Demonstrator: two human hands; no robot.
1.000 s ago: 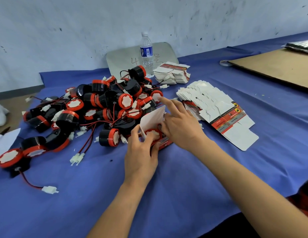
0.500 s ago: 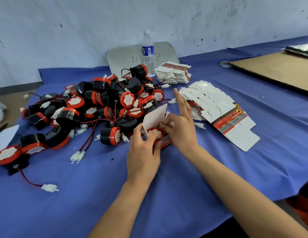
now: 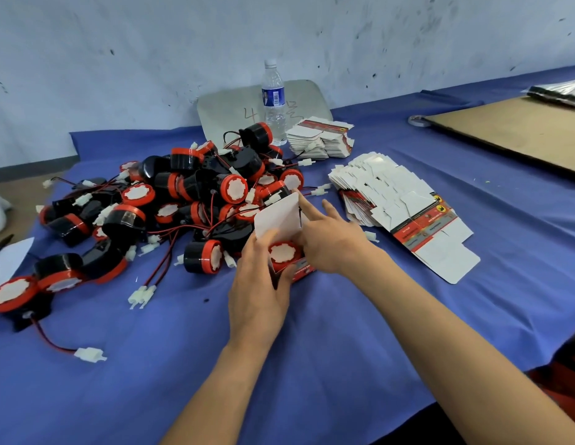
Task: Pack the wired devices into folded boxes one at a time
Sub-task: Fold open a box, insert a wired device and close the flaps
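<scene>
A small red-printed box (image 3: 300,271) stands on the blue cloth with its white lid flap (image 3: 277,217) raised. Inside it sits one black-and-red device (image 3: 282,253), its white face showing. My left hand (image 3: 259,290) grips the box from the near side, thumb up against the flap. My right hand (image 3: 328,239) lies at the box's right side with fingers straight, the index finger touching the flap's right edge. A pile of black-and-red wired devices (image 3: 196,194) lies just left and behind.
Flat unfolded boxes (image 3: 398,203) fan out to the right, and a smaller stack (image 3: 321,139) lies behind. A water bottle (image 3: 273,101) stands before a grey board at the wall. A brown cardboard sheet (image 3: 520,130) lies far right. Loose white connectors (image 3: 141,293) trail from the pile.
My right hand has shifted from the top of the open box to its right side, fingers straightened along the flap. The left hand keeps its grip on the box.
</scene>
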